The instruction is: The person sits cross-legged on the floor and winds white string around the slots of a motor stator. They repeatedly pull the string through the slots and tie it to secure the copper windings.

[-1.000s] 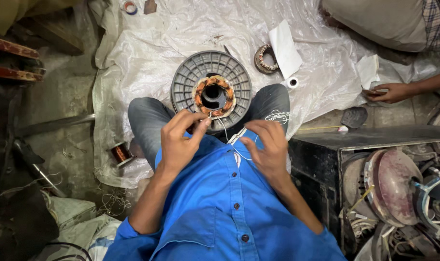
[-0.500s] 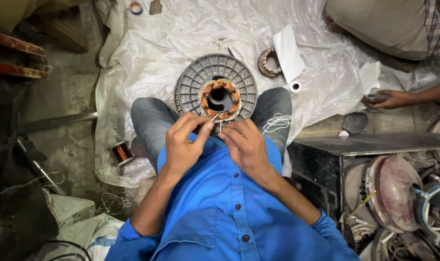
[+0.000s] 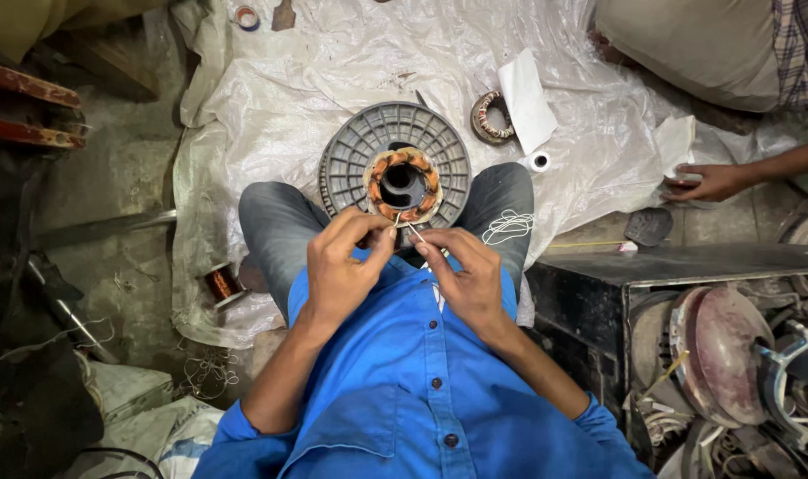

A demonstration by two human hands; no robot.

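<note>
Your left hand is raised in front of your chest, forearm running up from the lower left, wrist bent slightly inward, thumb and forefinger pinched shut on a thin white thread. Your right hand mirrors it from the lower right, fingers curled and the fingertips nipped tight on the same thread, so the two pinches nearly meet, just apart, above your lap. The short stretch between them is thin and hard to make out.

Right beyond your fingertips, between your knees, sits the stator, a ring of copper-coloured windings round a dark bore. It rests on a grey ribbed plastic spool that lies flat on the white plastic sheet spread over the floor. A loose tangle of white string lies on your right knee.

At the sheet's near left edge stands a small reel of copper wire. Toward its far side lie a second, smaller wound ring and a folded white paper just beside it, with a little roll of white tape nearer you. At the sheet's right edge another person's hand rests flat on a piece of white paper. A dark metal box stands by your right leg.
</note>
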